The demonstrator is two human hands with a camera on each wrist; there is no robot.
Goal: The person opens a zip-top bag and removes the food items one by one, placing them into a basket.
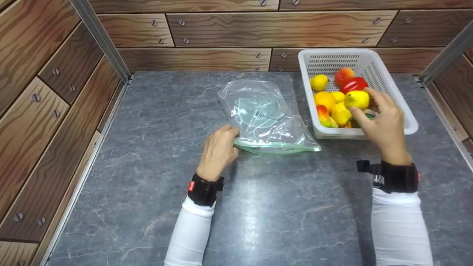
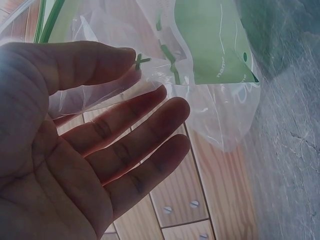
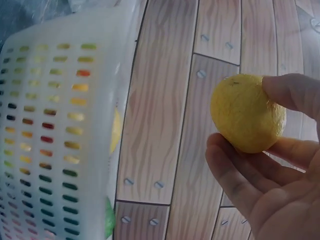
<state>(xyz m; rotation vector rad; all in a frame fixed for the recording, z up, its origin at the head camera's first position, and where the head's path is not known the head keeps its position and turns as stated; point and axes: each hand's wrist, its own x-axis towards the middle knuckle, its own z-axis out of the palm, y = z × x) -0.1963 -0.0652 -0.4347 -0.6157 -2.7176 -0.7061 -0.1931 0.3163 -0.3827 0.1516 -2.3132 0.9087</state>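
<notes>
My right hand (image 1: 386, 123) holds a lemon (image 1: 356, 99) between thumb and fingers, over the front part of the white basket (image 1: 411, 125). In the right wrist view the lemon (image 3: 247, 112) shows above the basket's rim, apart from it. A clear zip bag (image 1: 295, 129) with a green zip strip and a pale green printed panel lies flat on the table. My left hand (image 1: 220, 149) pinches the left corner of its mouth. Seen from the left wrist, thumb (image 2: 95, 65) and index finger grip the film while the other fingers extend below.
The basket holds several fruits and vegetables, among them a red pepper (image 1: 353, 85), a peach (image 1: 344, 75), an orange (image 1: 324, 100) and another lemon (image 1: 319, 82). Wood-patterned panels (image 1: 218, 31) enclose the grey marbled table (image 1: 159, 111) at the back and sides.
</notes>
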